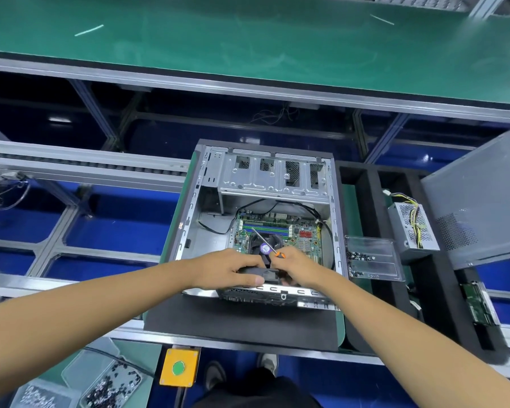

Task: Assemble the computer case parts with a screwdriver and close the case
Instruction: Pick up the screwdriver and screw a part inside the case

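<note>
Seating the rear fan

Both hands, left hand [233, 267] and right hand [298, 267], clamp the light, rigid black fan [262, 273] by its frame edges (screwdriver [273, 250] pinched too) at the case's [189, 219] six o'clock wall.

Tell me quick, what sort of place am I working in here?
Most likely an electronics assembly line in a factory. A long green conveyor belt runs behind the open computer case, roller tracks on aluminium framing pass at the left, and clear trays of screws sit beside the work.
</note>
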Available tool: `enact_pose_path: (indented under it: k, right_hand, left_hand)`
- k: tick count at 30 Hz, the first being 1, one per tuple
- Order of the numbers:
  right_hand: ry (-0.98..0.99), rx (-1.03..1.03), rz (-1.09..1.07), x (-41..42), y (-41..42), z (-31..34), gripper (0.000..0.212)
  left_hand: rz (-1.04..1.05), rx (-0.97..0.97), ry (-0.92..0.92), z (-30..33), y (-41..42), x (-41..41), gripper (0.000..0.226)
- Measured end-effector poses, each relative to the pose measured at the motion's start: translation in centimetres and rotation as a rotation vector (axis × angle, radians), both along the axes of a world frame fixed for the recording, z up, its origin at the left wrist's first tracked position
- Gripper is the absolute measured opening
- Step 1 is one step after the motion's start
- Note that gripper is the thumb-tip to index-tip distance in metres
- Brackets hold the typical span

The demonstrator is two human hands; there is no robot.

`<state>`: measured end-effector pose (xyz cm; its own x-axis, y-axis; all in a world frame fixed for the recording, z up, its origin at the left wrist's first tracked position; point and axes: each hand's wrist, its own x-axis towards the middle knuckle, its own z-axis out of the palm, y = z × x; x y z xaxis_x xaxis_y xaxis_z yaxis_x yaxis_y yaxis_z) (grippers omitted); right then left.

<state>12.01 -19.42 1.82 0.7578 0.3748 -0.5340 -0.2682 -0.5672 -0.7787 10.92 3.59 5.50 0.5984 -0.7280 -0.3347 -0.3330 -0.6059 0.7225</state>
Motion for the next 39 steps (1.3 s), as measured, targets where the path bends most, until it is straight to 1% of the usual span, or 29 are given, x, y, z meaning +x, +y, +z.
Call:
enact_pose_path:
  k: [2,5,8,11,14,17,20,22,25,27,30,34,36,39]
  right_hand:
    - [0.018,0.006,0.011,-0.4,0.0,-0.2,0.036]
    - [-0.019,0.024,0.002,-0.4,0.0,0.0,0.033]
    - [-0.091,0.018,-0.103,0.5,-0.1,0.2,0.032]
    - [-0.187,-0.098,-0.183,1.3,-0.3,0.1,0.03]
    - [-0.234,-0.223,-0.216,1.5,-0.3,0.1,0.03]
    - [-0.229,-0.256,-0.235,1.3,-0.3,0.0,0.028]
    - [-0.173,-0.192,-0.277,1.3,-0.2,-0.2,0.022]
    - [-0.179,-0.124,-0.291,1.5,0.0,-0.1,0.026]
    - [-0.207,-0.001,-0.24,1.8,0.2,0.3,0.025]
    - [-0.184,0.062,-0.209,2.1,0.2,0.8,0.022]
    - [-0.16,0.133,-0.206,2.5,-0.1,1.4,0.018]
    - [-0.133,0.223,-0.198,3.0,-0.4,1.6,0.027]
    - [-0.129,0.226,-0.214,3.2,-0.5,1.6,0.026]
    - [-0.124,0.182,-0.215,3.3,-0.6,1.4,0.024]
  left_hand:
    - [-0.004,0.0,0.002,-0.2,0.1,-0.4,0.028]
    - [-0.011,0.009,0.031,-0.1,0.0,-0.4,0.033]
    - [-0.022,-0.002,0.116,-0.1,-0.3,0.1,0.03]
    - [-0.006,-0.033,0.215,-0.6,-0.6,0.6,0.024]
    - [-0.009,-0.071,0.301,-0.9,-0.6,1.3,0.02]
    - [0.01,-0.092,0.324,-1.1,0.1,2.1,0.02]
    - [0.078,-0.117,0.281,-1.2,0.9,2.7,0.022]
    - [0.088,-0.125,0.212,-1.2,0.9,3.0,0.023]
    - [0.074,-0.111,0.101,-1.1,0.4,3.5,0.029]
    - [0.063,-0.091,0.072,-0.9,0.3,3.8,0.03]
    - [0.029,-0.091,0.096,-0.5,0.3,3.9,0.031]
    - [-0.07,-0.133,0.204,-0.3,0.2,2.7,0.017]
    - [-0.113,-0.121,0.233,-0.3,-0.2,2.1,0.021]
    - [-0.176,-0.053,0.203,-0.3,-1.1,1.9,0.028]
